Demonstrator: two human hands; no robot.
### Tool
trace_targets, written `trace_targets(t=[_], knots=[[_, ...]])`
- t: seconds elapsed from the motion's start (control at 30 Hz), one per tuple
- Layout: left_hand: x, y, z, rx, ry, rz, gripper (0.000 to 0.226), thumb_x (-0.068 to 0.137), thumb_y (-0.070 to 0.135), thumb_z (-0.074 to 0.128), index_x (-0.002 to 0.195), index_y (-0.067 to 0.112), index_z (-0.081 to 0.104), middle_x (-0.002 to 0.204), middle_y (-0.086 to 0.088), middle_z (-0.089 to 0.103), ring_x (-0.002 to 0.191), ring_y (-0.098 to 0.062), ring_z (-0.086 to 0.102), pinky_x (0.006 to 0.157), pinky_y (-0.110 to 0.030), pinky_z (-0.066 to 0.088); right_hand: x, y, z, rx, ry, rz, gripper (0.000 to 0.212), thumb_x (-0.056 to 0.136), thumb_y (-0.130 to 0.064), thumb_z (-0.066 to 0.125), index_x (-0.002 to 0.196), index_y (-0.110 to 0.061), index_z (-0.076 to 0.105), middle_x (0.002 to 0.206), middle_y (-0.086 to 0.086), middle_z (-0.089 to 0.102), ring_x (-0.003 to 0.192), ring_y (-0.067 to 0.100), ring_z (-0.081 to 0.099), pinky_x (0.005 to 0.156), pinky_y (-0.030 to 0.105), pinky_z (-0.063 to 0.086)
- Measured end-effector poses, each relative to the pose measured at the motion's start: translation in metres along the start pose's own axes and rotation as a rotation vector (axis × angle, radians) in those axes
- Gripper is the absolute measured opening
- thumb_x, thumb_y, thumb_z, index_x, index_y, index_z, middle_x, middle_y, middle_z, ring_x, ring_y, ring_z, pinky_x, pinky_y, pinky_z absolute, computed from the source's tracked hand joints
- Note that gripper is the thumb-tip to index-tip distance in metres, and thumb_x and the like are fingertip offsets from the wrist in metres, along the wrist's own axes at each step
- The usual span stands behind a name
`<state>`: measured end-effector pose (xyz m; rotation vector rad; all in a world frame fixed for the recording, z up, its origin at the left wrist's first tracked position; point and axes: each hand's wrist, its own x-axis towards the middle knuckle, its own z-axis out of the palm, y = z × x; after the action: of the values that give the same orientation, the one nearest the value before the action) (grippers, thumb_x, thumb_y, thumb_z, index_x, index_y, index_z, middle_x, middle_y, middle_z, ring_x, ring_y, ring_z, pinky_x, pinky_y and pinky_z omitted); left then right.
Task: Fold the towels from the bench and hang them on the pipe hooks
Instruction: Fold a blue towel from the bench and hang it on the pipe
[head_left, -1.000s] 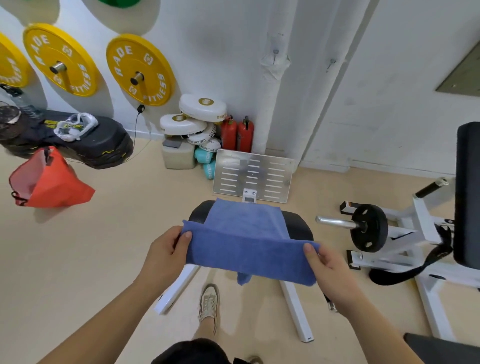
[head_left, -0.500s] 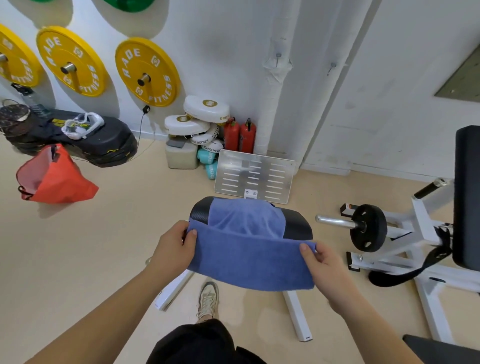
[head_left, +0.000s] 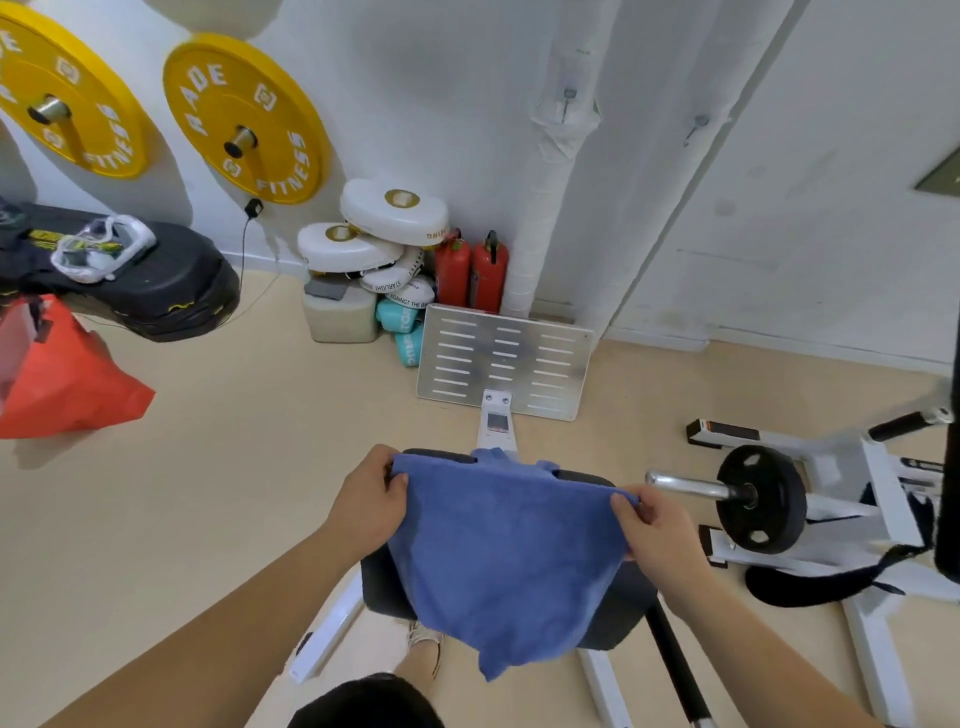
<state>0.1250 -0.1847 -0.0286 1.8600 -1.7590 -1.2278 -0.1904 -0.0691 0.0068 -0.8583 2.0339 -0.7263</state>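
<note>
Edge carried forward now! Left hand (head_left: 371, 499) and right hand (head_left: 657, 525) pinch the far corners of the towel (head_left: 504, 561) in curled fingers (head_left: 397, 480). It drapes over the surface (head_left: 613, 618), so the first fold looks under way.

A blue towel (head_left: 498, 561) hangs spread flat, its upper corners pinched by the left hand (head_left: 371, 499) and right hand (head_left: 657, 525). Its lower end droops to a point over the black padded surface (head_left: 379, 587).
</note>
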Motion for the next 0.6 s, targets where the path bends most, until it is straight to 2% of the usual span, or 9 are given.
trace_targets(t=[0.1, 0.17, 0.23, 0.37, 0.5, 0.6], knots=[[0.043, 0.002, 0.008, 0.025, -0.060, -0.054, 0.010, 0.100, 0.013, 0.048, 0.104, 0.018, 0.056, 0.093, 0.003, 0.065, 0.086, -0.016, 0.062, 0.072, -0.027, 0.047, 0.043, -0.006, 0.010, -0.014, 0.004, 0.048, 0.020, 0.104, -0.022, 0.055, 0.090, -0.019, 0.069, 0.074, 0.001, 0.066, 0.075, 0.020, 0.062, 0.072, 0.041, 0.054], [0.069, 0.002, 0.014, 0.029, -0.075, -0.065, 0.012, 0.100, 0.012, 0.048, 0.103, 0.019, 0.057, 0.092, 0.006, 0.065, 0.085, -0.011, 0.061, 0.070, -0.024, 0.046, 0.067, -0.007, 0.019, -0.009, 0.008, 0.069, 0.021, 0.104, -0.018, 0.055, 0.087, -0.017, 0.068, 0.071, -0.002, 0.062, 0.073, 0.018, 0.057, 0.066, 0.030, 0.044], [0.092, -0.003, 0.019, 0.059, -0.091, -0.084, 0.012, 0.100, 0.012, 0.049, 0.100, 0.021, 0.058, 0.089, 0.007, 0.065, 0.083, -0.012, 0.061, 0.068, -0.022, 0.045, 0.089, -0.007, 0.026, -0.025, 0.005, 0.098, 0.022, 0.103, -0.018, 0.054, 0.085, -0.018, 0.067, 0.070, -0.004, 0.061, 0.072, 0.016, 0.055, 0.063, 0.027, 0.039], [0.119, -0.023, 0.028, 0.190, -0.146, -0.193, 0.010, 0.098, 0.015, 0.052, 0.098, 0.021, 0.059, 0.089, 0.001, 0.066, 0.082, -0.019, 0.061, 0.074, -0.032, 0.052, 0.124, 0.012, 0.041, -0.107, -0.060, 0.160, 0.021, 0.100, -0.023, 0.057, 0.084, -0.023, 0.071, 0.073, -0.002, 0.068, 0.071, 0.016, 0.058, 0.066, 0.030, 0.046], [0.135, -0.038, 0.041, 0.322, -0.246, -0.263, 0.009, 0.099, 0.022, 0.050, 0.095, 0.024, 0.058, 0.092, 0.001, 0.066, 0.082, -0.018, 0.061, 0.074, -0.031, 0.051, 0.150, 0.030, 0.052, -0.236, -0.151, 0.159, 0.020, 0.098, -0.026, 0.056, 0.083, -0.028, 0.069, 0.076, -0.008, 0.069, 0.075, 0.014, 0.062, 0.067, 0.029, 0.048], [0.141, -0.045, 0.053, 0.400, -0.341, -0.261, 0.010, 0.098, 0.031, 0.054, 0.104, 0.026, 0.060, 0.102, 0.004, 0.068, 0.092, -0.017, 0.063, 0.086, -0.033, 0.054, 0.164, 0.046, 0.058, -0.339, -0.288, 0.171, 0.019, 0.095, -0.027, 0.057, 0.080, -0.019, 0.064, 0.073, -0.008, 0.064, 0.071, 0.016, 0.057, 0.067, 0.037, 0.048]])
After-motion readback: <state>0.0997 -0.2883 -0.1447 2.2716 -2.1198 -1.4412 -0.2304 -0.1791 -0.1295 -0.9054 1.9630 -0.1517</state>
